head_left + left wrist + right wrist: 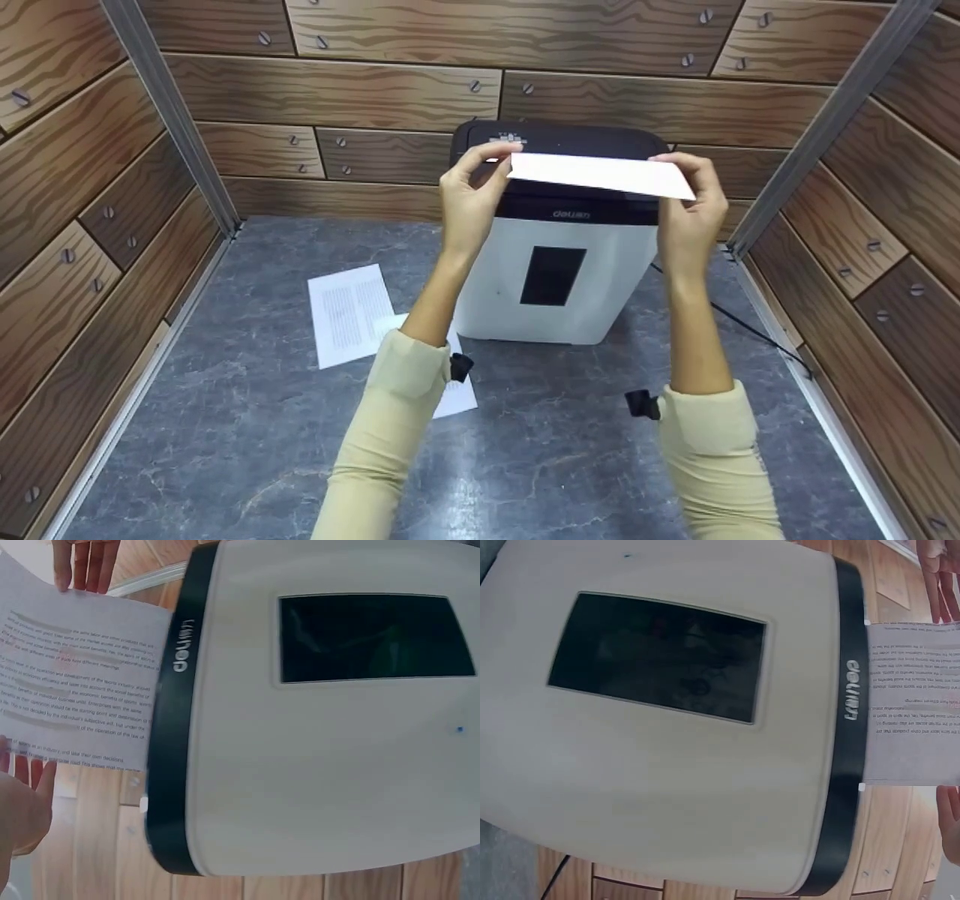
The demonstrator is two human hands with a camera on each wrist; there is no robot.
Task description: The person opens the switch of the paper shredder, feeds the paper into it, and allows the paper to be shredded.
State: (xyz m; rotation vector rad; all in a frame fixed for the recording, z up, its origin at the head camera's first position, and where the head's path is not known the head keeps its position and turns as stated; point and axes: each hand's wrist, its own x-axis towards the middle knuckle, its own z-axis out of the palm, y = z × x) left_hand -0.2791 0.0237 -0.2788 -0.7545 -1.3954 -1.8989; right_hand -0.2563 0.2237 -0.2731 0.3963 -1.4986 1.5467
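Note:
Between my two hands a white sheet of paper (600, 172) spans above the front of a paper shredder (480, 277), which has a black top and a white bin. My left hand (471, 196) pinches the sheet's left edge. On the right edge, my right hand (694, 210) pinches it between thumb and fingers. Printed text shows on the sheet (75, 682) in the left wrist view. Its lower edge meets or passes behind the shredder's black rim (844, 765) in the right wrist view; whether it is inside the slot is hidden.
On the grey floor (225, 420), printed sheets (345, 315) lie left of the shredder, partly hidden by my left forearm. A black cord (757, 334) runs from the shredder towards the right wall. Wood-patterned walls (360, 97) enclose the space.

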